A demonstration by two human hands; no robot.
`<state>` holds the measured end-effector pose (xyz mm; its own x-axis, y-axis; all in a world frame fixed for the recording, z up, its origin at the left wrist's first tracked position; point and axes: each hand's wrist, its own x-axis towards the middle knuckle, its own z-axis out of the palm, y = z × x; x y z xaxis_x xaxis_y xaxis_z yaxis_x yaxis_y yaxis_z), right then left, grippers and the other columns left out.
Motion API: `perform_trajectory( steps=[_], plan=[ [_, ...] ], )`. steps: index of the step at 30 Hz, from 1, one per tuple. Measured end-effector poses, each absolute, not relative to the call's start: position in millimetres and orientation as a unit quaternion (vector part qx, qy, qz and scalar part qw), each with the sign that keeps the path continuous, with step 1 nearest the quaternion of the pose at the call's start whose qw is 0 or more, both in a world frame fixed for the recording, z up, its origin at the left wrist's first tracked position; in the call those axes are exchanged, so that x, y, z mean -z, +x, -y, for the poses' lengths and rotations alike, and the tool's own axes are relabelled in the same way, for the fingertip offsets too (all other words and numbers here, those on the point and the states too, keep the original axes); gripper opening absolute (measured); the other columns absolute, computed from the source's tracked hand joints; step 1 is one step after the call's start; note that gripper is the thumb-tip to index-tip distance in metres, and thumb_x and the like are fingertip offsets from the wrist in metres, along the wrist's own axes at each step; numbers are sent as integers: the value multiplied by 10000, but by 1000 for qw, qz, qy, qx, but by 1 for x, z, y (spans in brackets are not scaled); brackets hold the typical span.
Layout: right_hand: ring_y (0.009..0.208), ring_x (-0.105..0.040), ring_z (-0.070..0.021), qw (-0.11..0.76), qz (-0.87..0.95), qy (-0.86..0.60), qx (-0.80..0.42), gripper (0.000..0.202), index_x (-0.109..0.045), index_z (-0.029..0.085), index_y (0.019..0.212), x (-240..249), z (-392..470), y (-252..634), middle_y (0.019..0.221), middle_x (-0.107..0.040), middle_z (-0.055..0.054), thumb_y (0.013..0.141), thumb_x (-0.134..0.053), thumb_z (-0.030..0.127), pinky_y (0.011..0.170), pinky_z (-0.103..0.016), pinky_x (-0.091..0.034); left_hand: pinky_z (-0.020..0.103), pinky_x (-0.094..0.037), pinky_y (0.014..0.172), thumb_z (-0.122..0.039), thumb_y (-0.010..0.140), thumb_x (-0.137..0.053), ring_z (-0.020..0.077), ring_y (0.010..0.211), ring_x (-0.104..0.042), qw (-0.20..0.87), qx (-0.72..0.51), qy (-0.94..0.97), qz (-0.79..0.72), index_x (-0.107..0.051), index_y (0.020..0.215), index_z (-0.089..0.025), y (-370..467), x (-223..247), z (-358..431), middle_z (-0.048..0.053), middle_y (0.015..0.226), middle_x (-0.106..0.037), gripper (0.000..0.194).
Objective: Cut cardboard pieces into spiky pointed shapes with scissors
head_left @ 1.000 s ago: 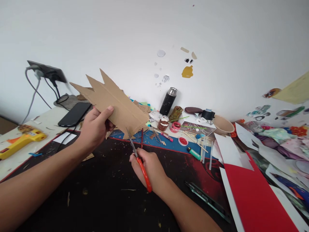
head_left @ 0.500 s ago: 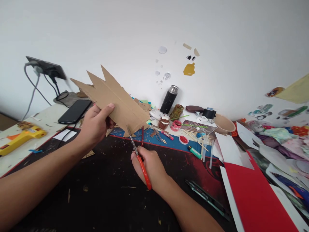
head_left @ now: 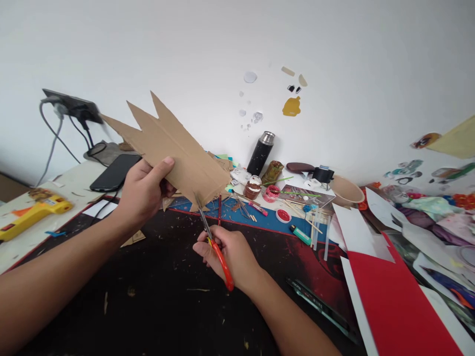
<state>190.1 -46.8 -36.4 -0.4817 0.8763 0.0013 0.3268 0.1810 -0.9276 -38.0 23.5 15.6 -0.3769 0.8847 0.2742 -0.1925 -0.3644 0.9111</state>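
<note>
A brown piece of cardboard (head_left: 181, 148) with several pointed spikes at its upper left end is held up above the desk. My left hand (head_left: 148, 185) pinches its lower edge, thumb on the near face and fingers behind. In my right hand (head_left: 232, 252) is a pair of scissors (head_left: 220, 259) with red handles. Their blades meet the cardboard at its lower right corner, where a narrow flap hangs on the near side of the cut. Part of the handles is hidden by my fingers.
A yellow glue gun (head_left: 35, 215) and a black phone (head_left: 116, 173) lie at left. Paint pots (head_left: 253, 187), a black thermos (head_left: 261, 153) and a green glue stick (head_left: 300, 234) stand or lie behind. A utility knife (head_left: 321, 306) and red paper (head_left: 397, 291) are at right.
The cardboard has tilted slightly, its spikes shifting a little left and up. My right thumb has moved out to the left with the scissors' handle. The blades stay at the same corner.
</note>
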Motion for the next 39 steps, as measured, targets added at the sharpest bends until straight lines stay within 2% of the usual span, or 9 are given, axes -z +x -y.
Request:
perform_trajectory(
  steps=[5, 10, 19, 25, 33, 39],
  plan=[
    [665, -713, -187, 273, 710, -405, -507, 495, -752, 227, 1111, 37, 46, 192, 743, -719, 18, 914, -885, 662, 646, -273, -529, 215, -360, 342, -414, 790, -922, 98, 346, -447, 372, -718, 428, -404, -605, 701, -228, -39, -21, -22, -69, 441, -516, 378],
    [752, -750, -200, 273, 709, -387, -523, 492, -740, 240, 1189, 36, 48, 193, 863, -796, -14, 953, -857, 656, 733, -294, -568, 225, -379, 354, -437, 799, -927, 104, 361, -465, 377, -713, 428, -409, -616, 718, -229, -40, -17, -21, -66, 467, -532, 384],
    [548, -616, -159, 289, 710, -421, -485, 471, -750, 214, 1115, 36, 50, 191, 675, -641, 25, 990, -764, 668, 555, -257, -461, 227, -382, 363, -429, 844, -899, 106, 361, -474, 378, -704, 438, -412, -617, 734, -232, -38, -12, -18, -66, 468, -539, 361],
    [508, -575, -146, 301, 707, -426, -477, 357, -702, 228, 974, 30, 51, 189, 615, -589, 40, 1006, -732, 583, 547, -252, -428, 216, -398, 371, -417, 848, -904, 108, 371, -499, 371, -709, 435, -413, -625, 763, -230, -36, -10, -17, -69, 485, -550, 346],
    [515, -523, -138, 311, 721, -428, -447, 335, -666, 234, 891, 30, 50, 190, 607, -559, 45, 1023, -705, 539, 566, -257, -390, 219, -397, 376, -414, 876, -874, 110, 390, -503, 383, -698, 424, -432, -629, 772, -227, -35, -5, -19, -54, 503, -560, 325],
    [532, -420, -126, 308, 726, -442, -428, 337, -629, 233, 827, 31, 50, 189, 591, -508, 56, 1024, -701, 498, 562, -264, -334, 217, -368, 382, -421, 868, -881, 98, 383, -461, 387, -702, 419, -426, -592, 718, -230, -31, -4, -19, -67, 472, -512, 378]
  ],
)
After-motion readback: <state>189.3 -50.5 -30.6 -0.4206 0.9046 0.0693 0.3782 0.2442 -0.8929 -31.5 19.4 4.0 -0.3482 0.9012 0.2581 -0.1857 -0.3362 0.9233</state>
